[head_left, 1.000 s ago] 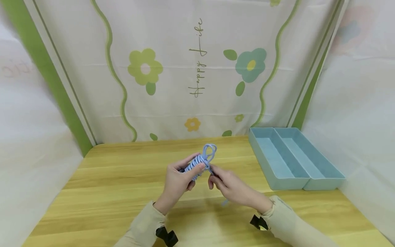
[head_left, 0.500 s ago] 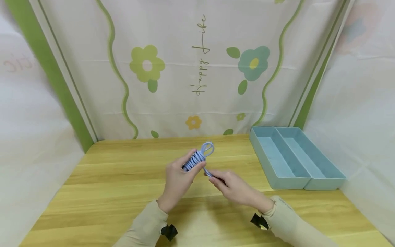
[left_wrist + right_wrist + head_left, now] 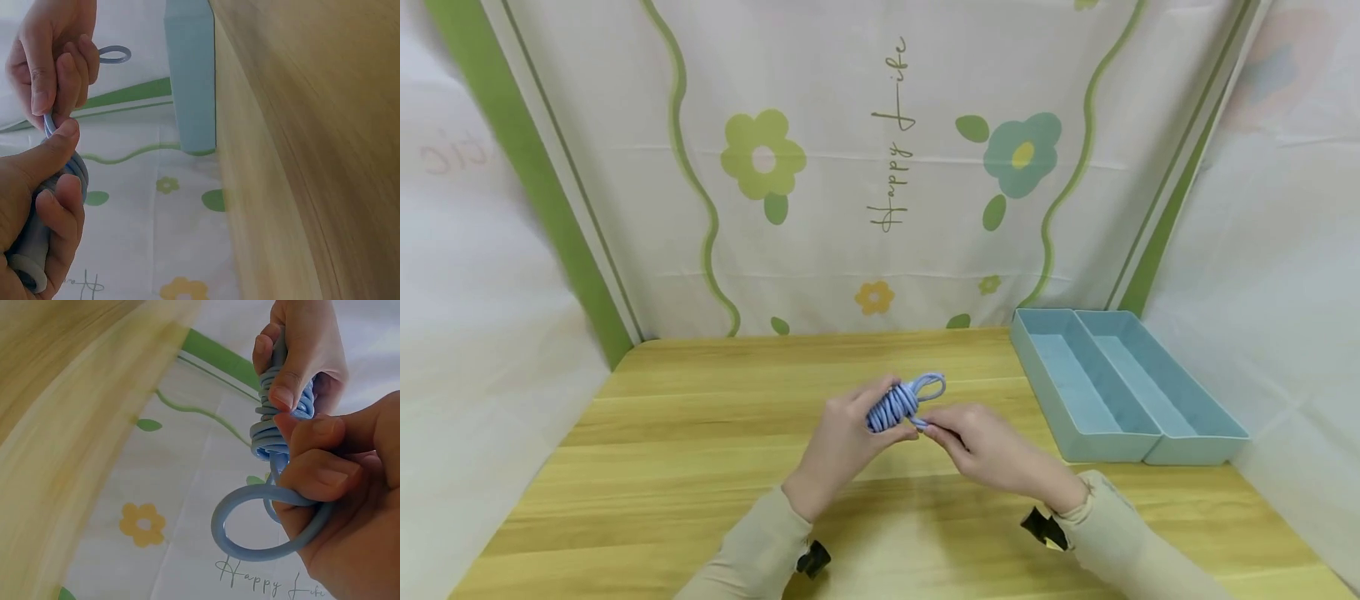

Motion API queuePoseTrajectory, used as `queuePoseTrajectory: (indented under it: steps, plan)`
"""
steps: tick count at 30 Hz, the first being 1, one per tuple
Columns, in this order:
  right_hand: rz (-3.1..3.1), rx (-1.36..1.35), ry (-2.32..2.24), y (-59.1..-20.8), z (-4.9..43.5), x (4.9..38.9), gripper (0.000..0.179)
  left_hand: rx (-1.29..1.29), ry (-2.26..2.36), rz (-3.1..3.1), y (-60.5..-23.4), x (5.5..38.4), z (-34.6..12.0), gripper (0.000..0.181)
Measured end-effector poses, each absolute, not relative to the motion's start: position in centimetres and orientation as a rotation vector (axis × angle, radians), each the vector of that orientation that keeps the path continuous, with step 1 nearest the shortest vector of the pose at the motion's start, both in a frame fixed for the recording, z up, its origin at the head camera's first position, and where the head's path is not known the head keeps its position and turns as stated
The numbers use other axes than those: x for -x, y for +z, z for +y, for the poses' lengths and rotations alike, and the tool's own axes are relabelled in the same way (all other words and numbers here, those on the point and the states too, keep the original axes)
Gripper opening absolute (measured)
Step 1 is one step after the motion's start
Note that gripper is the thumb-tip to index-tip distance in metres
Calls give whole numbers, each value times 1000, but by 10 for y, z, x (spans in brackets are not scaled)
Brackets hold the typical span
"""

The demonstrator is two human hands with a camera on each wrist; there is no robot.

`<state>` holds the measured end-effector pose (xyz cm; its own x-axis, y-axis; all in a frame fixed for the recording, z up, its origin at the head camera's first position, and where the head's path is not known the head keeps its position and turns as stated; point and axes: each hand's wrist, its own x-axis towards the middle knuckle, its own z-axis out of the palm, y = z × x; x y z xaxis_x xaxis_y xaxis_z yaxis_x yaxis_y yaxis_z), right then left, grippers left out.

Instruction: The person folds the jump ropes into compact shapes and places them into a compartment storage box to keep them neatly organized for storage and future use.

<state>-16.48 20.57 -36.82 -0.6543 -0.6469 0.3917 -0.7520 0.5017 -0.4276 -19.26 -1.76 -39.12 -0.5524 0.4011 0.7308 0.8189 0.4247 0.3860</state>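
A light blue rope [image 3: 892,407] is wound in tight coils round a thick handle-like rod [image 3: 39,247] with a flared end, much like a wrapped jump rope. My left hand [image 3: 847,437] grips this bundle, thumb on the near side and fingers behind. A rope loop [image 3: 932,386] sticks out of the bundle's right end. Just beside it, my right hand [image 3: 988,443] pinches a strand of the rope between thumb and fingers. Seen from the right wrist, another rope loop [image 3: 249,554] curls out from under the right hand. Part of the bundle is hidden by the left hand.
Two light blue trays [image 3: 1097,446] stand side by side at the table's right. Under the hands is a wood-grain table [image 3: 700,417]. A flower-printed cloth [image 3: 820,275] hangs along the back and sides. Each sleeve has a black band or clip [image 3: 1043,528].
The coiled bundle has shifted right and tilted, its loop now pointing right instead of up. Both hands have moved a little right in the head view, closer together. The right hand still pinches the strand.
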Motion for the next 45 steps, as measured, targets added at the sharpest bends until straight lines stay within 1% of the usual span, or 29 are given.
queuePoseTrajectory:
  steps: [7,14,19,23,28,33,37,41,45]
  plan:
    - [-2518,-1262,706,-371,203,164,12,1087,-910,-2196,-392,188,-18,47]
    - [-2356,-1333,649,-370,206,164,4,1239,-931,-2250,-396,190,-16,34]
    - [-2188,-1425,735,-368,210,168,13,1352,-977,-2240,-398,191,-14,32]
    - [-2137,-1542,815,-364,215,173,16,1389,-995,-2236,-399,191,-14,31]
    - [-2076,-1618,887,-360,222,179,25,1415,-1060,-2268,-400,191,-16,39]
    - [-2007,-1613,1106,-365,227,188,28,1446,-1239,-2271,-399,190,-17,48]
    - [-1986,-1589,1176,-365,230,193,32,1451,-1404,-2244,-398,190,-18,46]
    - [-2103,-1456,1246,-364,234,193,35,1449,-1473,-2192,-396,191,-18,42]
    - [-2256,-1297,1340,-365,236,192,32,1437,-1534,-2125,-393,188,-16,43]
